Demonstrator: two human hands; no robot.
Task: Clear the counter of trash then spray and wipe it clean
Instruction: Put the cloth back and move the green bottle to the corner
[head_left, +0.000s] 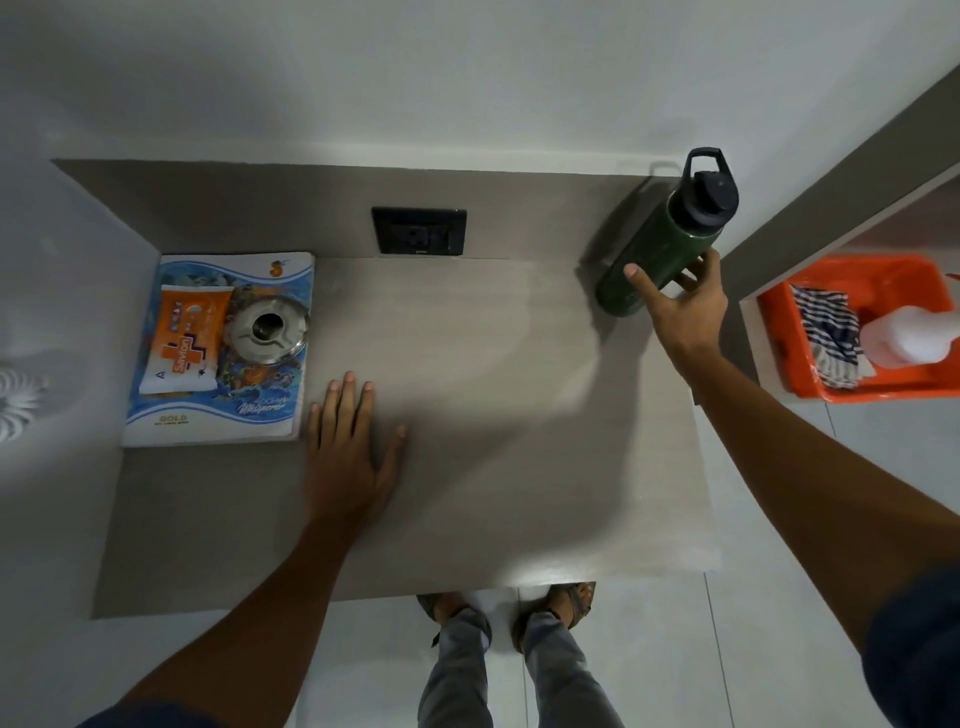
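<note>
The grey counter (467, 415) lies below me. My left hand (348, 447) rests flat on it with fingers apart, just right of a blue notebook (260, 410). On the notebook lie an orange wipes pack (182, 338) and a round steel ashtray (267, 330). At the back right corner stands a dark green bottle (654, 249) with a black cap. My right hand (680, 312) wraps its lower part, thumb across the front and fingers on the right side. An orange tub (883, 275) to the right holds a striped cloth (826, 332) and a white spray bottle (909, 332).
A black wall socket (418, 231) sits in the back panel above the counter. A grey partition (831, 171) separates the counter from the shelf with the tub. My feet in sandals (576, 597) stand at the counter's front edge on a tiled floor.
</note>
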